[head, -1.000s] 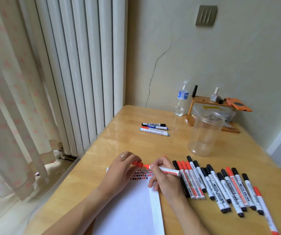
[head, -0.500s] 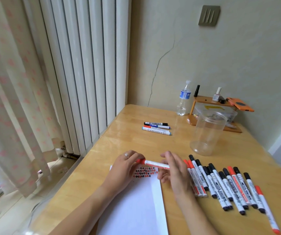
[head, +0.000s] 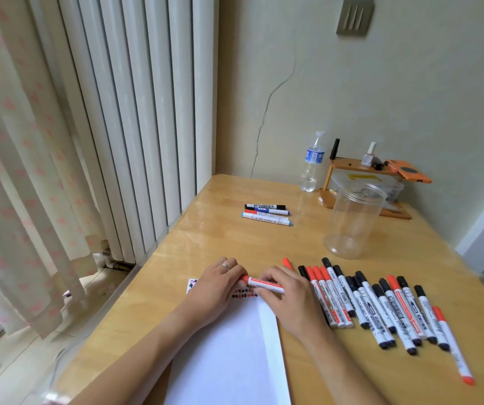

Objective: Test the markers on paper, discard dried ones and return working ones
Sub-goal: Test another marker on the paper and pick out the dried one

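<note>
Head view shows the left hand (head: 214, 283) gripping the red cap end of a marker (head: 264, 283). Next to it, the right hand (head: 286, 293) holds the white barrel over the paper (head: 235, 352) on the table (head: 235, 241).

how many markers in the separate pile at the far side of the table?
3. They lie side by side near the table's far left: black-capped marker farthest back, a red-and-blue one in the middle, a blue-ended one nearest. None looks hidden.

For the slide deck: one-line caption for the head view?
Both hands, left and right, hold a red marker over the test paper, beside a marker row.
</note>
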Motion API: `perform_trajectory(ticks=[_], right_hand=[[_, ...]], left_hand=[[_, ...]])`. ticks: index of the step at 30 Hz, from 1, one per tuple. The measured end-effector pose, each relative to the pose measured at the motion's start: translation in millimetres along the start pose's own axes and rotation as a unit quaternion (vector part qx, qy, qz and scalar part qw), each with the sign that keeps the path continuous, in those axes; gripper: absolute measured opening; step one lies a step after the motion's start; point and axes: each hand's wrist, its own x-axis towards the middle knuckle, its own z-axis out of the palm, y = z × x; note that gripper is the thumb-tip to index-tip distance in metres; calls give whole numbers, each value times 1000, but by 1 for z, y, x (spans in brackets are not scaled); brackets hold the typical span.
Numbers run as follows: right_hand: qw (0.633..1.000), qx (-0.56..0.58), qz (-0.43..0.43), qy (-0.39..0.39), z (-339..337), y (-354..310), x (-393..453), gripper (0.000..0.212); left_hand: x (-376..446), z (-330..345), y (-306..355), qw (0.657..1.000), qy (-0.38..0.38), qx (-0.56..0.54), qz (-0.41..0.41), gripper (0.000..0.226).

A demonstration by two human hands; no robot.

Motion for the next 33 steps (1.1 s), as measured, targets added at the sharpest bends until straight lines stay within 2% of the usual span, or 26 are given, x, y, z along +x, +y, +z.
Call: perform_trajectory(ticks=[6,16,20,22,24,26,27,29,33], right_hand=[[1000,-5,-14,21,5,-3,-3,24],[1000,-13,-10,-1,5,-5,-4,43],[999,-48,20,-3,6,-12,-3,33],[997,-70,44,10,10,-18,0,24],[993,-84,67,45,15,-26,3,17],[989,-82,86,91,18,-30,6,9],[986,-82,95,110,18,-30,6,6],[982,-83,107,131,12,-29,7,5],[981,-83,109,136,-5,-24,8,6]], left_hand=[[0,-5,2,1000,13,-11,5,24],[-1,-6,1,999,10,3,35,24],[1,-1,2,999,33,26,15,12],[1,0,5,996,69,55,-16,19],[0,-1,5,991,111,62,-46,28],[-2,-5,6,988,132,38,-71,17],[-3,-6,6,988,124,30,-85,13],[-4,-9,7,993,80,18,-84,23],[1,-4,7,997,-14,72,30,30]])
